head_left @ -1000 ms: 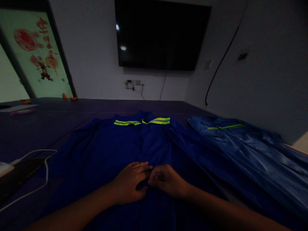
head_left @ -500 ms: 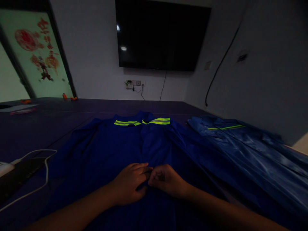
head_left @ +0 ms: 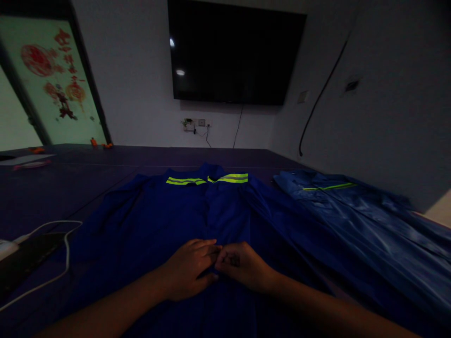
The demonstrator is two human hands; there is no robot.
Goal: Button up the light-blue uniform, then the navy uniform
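A dark blue work jacket [head_left: 169,211] lies spread out front side up, its collar pointing away from me and a yellow-green reflective stripe across each side of the chest. My left hand [head_left: 192,268] rests on the front near the middle, fingers stretched out and thumb apart. Right beside it, my right hand [head_left: 244,265] has its fingers curled into a pinch at the jacket's front edge. The fingertips of both hands nearly meet, and the bit of cloth in the right fingers is mostly hidden in the dim light.
To the right lies a second, lighter blue garment [head_left: 338,206] with a thin yellow-green stripe. A white cable [head_left: 67,249] and a black power strip [head_left: 35,258] are at the left. A wall-mounted television [head_left: 236,51] hangs beyond the dark purple surface [head_left: 105,157].
The right fingers have shifted very slightly left, and the left thumb reaches a little further right. The jacket lies as before; the view has moved slightly.
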